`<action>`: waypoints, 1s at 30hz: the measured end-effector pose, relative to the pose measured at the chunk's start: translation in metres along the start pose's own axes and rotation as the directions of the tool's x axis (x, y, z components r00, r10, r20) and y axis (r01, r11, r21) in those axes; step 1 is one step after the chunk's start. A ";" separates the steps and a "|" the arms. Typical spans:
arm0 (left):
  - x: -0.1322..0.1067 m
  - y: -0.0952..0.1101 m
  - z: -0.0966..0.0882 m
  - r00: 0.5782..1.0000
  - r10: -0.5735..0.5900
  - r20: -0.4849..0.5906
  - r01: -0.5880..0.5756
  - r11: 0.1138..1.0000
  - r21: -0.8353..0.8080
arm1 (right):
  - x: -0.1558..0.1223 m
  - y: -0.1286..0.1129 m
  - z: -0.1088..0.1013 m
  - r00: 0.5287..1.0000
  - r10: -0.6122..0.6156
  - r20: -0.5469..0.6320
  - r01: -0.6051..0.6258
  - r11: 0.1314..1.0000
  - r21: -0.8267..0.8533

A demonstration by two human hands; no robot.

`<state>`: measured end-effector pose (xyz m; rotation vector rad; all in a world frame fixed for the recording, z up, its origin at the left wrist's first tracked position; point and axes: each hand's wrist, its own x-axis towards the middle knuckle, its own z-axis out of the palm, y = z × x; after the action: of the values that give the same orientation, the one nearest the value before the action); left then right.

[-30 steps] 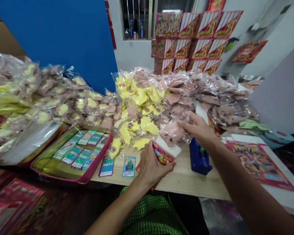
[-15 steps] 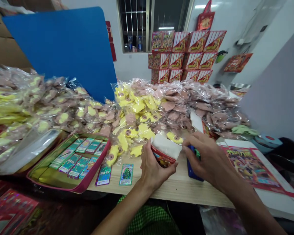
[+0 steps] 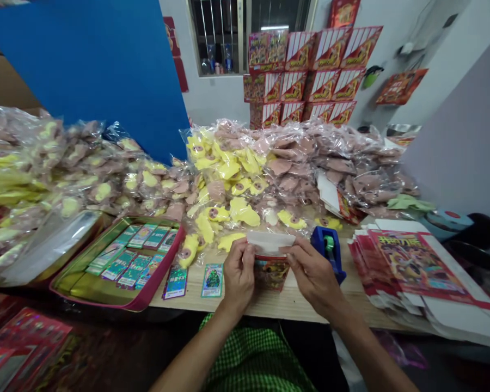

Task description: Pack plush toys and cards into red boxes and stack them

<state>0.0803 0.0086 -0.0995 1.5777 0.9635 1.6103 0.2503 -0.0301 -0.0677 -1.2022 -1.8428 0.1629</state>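
A small red printed cardboard box (image 3: 271, 274) stands upright in front of me, its white flap (image 3: 270, 244) raised at the top edge. My left hand (image 3: 240, 276) pinches the left side of the flap between thumb and fingers. On the other side, my right hand (image 3: 312, 275) grips the right end of the flap the same way. Just beyond the right hand sits a blue tape dispenser (image 3: 329, 253) with a green roll. A picture card (image 3: 212, 280) lies left of the left hand, and more cards (image 3: 175, 282) lie beside the tin.
An open pink-rimmed tin (image 3: 136, 305) holds several cards. Bagged yellow and brown plush pieces (image 3: 245, 212) are heaped along the back. Flat red-and-white printed cartons (image 3: 424, 267) lie at the right. Stacked display boxes (image 3: 296, 85) stand behind, near a blue board (image 3: 93, 60).
My right hand has moved left from beside the tape dispenser to the box. The box, tilted in my left hand before, is now upright between both hands. The view has tipped downward.
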 end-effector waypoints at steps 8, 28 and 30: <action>-0.006 0.002 -0.010 0.990 -0.036 0.135 0.076 0.949 -0.306 | -0.005 0.007 -0.006 0.999 0.030 -0.022 -0.027 0.989 0.146; 0.014 0.007 -0.028 0.858 0.366 0.361 -0.360 0.929 -0.087 | -0.005 0.004 -0.032 0.949 -0.252 0.190 0.269 0.960 -0.070; 0.019 0.007 -0.033 0.810 0.414 0.416 -0.427 0.902 -0.066 | -0.006 0.007 -0.037 0.932 -0.284 0.224 0.302 0.952 -0.051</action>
<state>0.0469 0.0202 -0.0842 2.1610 0.4195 1.4308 0.2829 -0.0434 -0.0533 -0.9790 -2.2159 0.0471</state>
